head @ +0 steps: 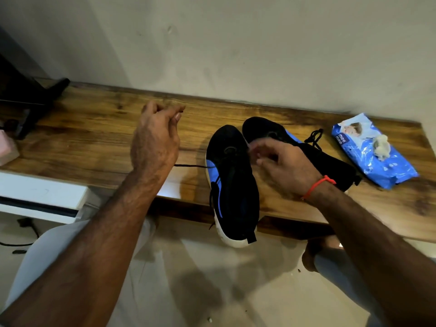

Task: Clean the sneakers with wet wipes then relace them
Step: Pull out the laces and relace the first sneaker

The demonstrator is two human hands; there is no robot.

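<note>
The left arm reaches forward, bare to the elbow. The left hand (154,138) is raised, back up, its fingers curled with the tips pinched together. The right hand (283,167), a red thread around its wrist, is held lower with its fingers curled inward.

Black-and-blue sneakers (232,185), blue wipes pack (375,154), brown wood-grain table (94,138)
</note>
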